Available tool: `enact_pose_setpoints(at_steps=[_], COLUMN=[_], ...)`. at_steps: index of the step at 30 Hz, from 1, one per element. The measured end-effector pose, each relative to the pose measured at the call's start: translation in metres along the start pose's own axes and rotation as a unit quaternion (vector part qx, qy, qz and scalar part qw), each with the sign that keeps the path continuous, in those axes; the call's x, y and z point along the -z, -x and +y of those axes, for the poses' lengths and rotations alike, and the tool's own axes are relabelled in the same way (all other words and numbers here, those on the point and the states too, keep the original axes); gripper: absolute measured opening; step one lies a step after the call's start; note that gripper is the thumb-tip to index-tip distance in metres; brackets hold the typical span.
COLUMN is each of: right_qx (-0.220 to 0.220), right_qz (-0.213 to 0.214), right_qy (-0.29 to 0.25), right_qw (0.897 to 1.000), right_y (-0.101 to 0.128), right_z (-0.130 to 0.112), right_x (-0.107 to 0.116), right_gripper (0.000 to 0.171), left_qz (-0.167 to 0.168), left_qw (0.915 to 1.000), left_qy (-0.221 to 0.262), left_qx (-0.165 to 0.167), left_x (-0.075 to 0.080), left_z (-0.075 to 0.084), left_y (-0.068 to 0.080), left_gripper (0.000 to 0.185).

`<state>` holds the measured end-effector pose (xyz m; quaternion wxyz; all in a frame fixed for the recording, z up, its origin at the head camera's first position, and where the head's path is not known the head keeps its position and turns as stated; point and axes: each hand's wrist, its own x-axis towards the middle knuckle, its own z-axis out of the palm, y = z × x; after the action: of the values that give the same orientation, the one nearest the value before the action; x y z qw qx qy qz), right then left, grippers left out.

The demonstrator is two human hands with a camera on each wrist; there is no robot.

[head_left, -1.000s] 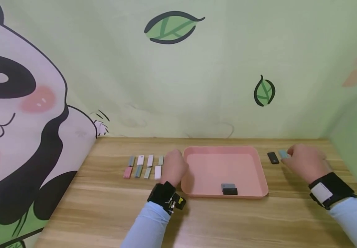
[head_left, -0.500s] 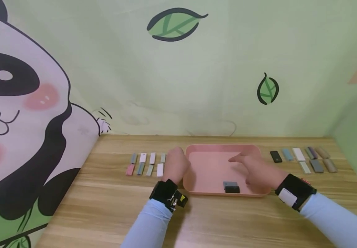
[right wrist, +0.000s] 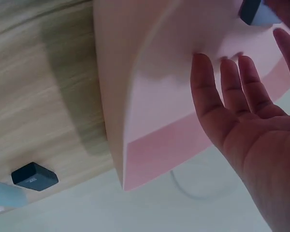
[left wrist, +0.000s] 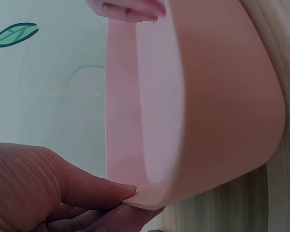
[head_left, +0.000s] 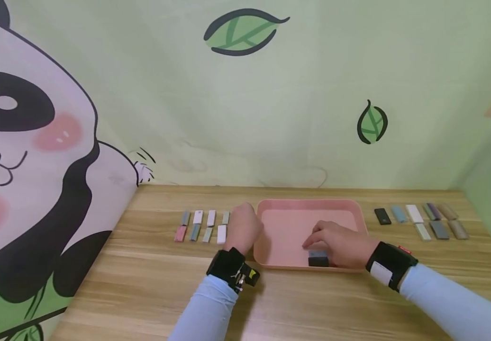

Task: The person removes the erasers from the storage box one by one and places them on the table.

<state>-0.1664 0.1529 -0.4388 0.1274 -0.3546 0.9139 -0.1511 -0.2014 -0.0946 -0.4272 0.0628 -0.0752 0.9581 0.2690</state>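
At its left rim, my left hand (head_left: 245, 228) grips the pink tray (head_left: 271, 208); the left wrist view shows thumb and fingers pinching the tray's edge (left wrist: 152, 200). Over the tray's front right part hovers my right hand (head_left: 339, 244), its fingers (right wrist: 203, 79) loosely extended around a grey power bank (head_left: 317, 255). A black power bank (head_left: 318, 262) lies against it by the front wall. In the right wrist view, the thumb partly hides the grey one (right wrist: 265, 15); I see no firm hold on it.
Right of the tray several power banks stand in rows, among them a black one (head_left: 383, 216), a light blue one (head_left: 398, 214) and a white one (head_left: 414, 213). Left of it are more small blocks, including a pink one (head_left: 180, 233). A printed cloth (head_left: 177, 94) stands behind the table.
My right hand has left the light blue power bank on the right, moved left over the tray and come down by the grey power bank. The left hand has stayed on the rim.
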Motion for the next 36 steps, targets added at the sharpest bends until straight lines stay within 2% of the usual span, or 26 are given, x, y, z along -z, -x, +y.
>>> enact_pose_setpoints(at_steps=[4, 9, 15, 18, 22, 32, 36], right_qx=[-0.002, -0.015, -0.086, -0.107, -0.107, -0.119, -0.127], right_qz=[0.001, 0.008, 0.032, 0.051, 0.067, 0.053, 0.074], right_qy=[-0.008, -0.018, -0.038, -0.033, -0.026, -0.035, -0.040], right_qw=[1.000, 1.000, 0.995, 0.992, 0.992, 0.991, 0.988], right_y=[-0.002, -0.005, -0.008, -0.009, -0.011, -0.008, -0.004], right_z=[-0.002, -0.004, -0.003, 0.001, 0.004, 0.003, 0.006], right_x=[-0.001, -0.005, -0.008, -0.009, -0.009, -0.005, -0.004], right_gripper=[0.036, 0.033, 0.031, 0.025, 0.017, 0.012, 0.010], left_qz=[-0.002, -0.011, -0.013, -0.010, -0.003, 0.004, 0.006], left_qw=[1.0000, 0.9999, 0.9998, 0.9999, 1.0000, 1.0000, 1.0000], left_qy=[0.000, 0.008, 0.005, 0.003, -0.001, -0.002, -0.002], left_qx=[0.003, 0.010, 0.013, 0.010, 0.001, 0.001, 0.006], left_x=[0.000, 0.000, -0.001, -0.001, 0.000, 0.000, 0.000], left_z=[0.000, 0.001, 0.000, -0.001, -0.001, 0.002, 0.002], left_y=[0.000, 0.000, -0.001, -0.001, -0.001, 0.000, 0.001], left_gripper=[0.004, 0.004, 0.004, 0.004, 0.005, 0.004, 0.005])
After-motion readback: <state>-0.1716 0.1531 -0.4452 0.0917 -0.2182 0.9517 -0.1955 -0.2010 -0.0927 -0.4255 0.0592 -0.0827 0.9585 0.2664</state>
